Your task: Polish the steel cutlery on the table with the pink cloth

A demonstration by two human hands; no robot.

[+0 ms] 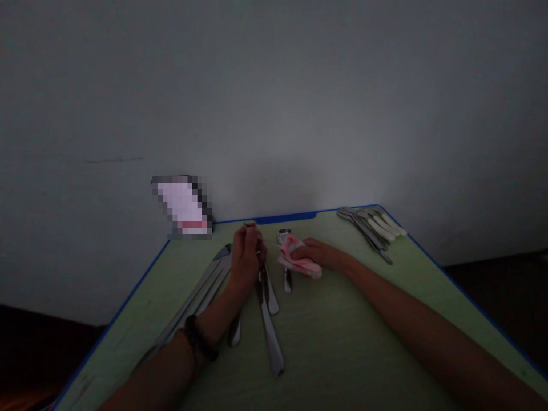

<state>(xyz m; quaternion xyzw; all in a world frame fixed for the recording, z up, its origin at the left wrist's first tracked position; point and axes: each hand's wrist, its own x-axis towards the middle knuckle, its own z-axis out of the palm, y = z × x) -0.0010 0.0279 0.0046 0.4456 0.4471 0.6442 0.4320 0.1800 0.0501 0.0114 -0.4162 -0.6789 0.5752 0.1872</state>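
Note:
My left hand [249, 257] is closed in a pinch above the table, and what its fingers hold is mostly hidden. A thin pale line runs from it toward the cloth. Bunched in the closed fingers of my right hand [319, 255] is a pink and white cloth [299, 262]. Beneath the cloth lies a metal spoon [288, 282], its bowl showing behind and its handle in front. Several metal handles [270, 339] stick out toward me from below my left hand. Long flat metal utensils [188, 302] lie partly behind my left forearm.
A pile of spoons [363, 228], some pieces with white handles [387, 225], lies at the table's far right corner. At the far left corner a blurred, screen-like object [182, 205] leans on the wall [274, 103]. Blue edging borders the green table [342, 354].

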